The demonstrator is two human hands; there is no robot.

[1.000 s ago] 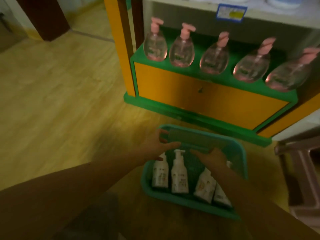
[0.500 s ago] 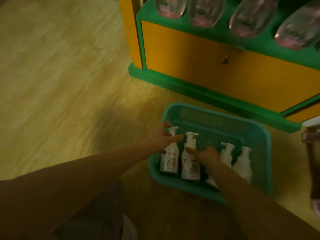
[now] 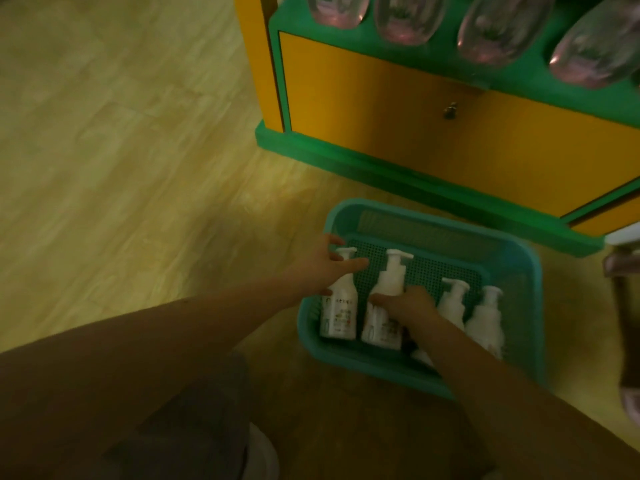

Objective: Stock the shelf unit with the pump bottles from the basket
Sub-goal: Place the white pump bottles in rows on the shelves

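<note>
Four white plastic pump bottles [image 3: 485, 317] stand in the teal mesh basket [image 3: 519, 271] before the green-and-yellow shelf unit [image 3: 381, 98]. Since a second ago my hands dropped in: left hand [image 3: 332, 271] grips the leftmost bottle [image 3: 339, 313], right hand [image 3: 408, 304] wraps its neighbour [image 3: 388, 282], ready for lifting.

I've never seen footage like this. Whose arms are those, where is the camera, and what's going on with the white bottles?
No machine here: a person wears a camera on the head, looking down at their own arms. A green basket sits on the wooden floor before a green and yellow shelf unit that carries pink bottles. Four white pump bottles lie in the basket. The left hand grips the leftmost bottle at its neck; the right hand grips the second bottle. Neither is lifted out yet.
</note>
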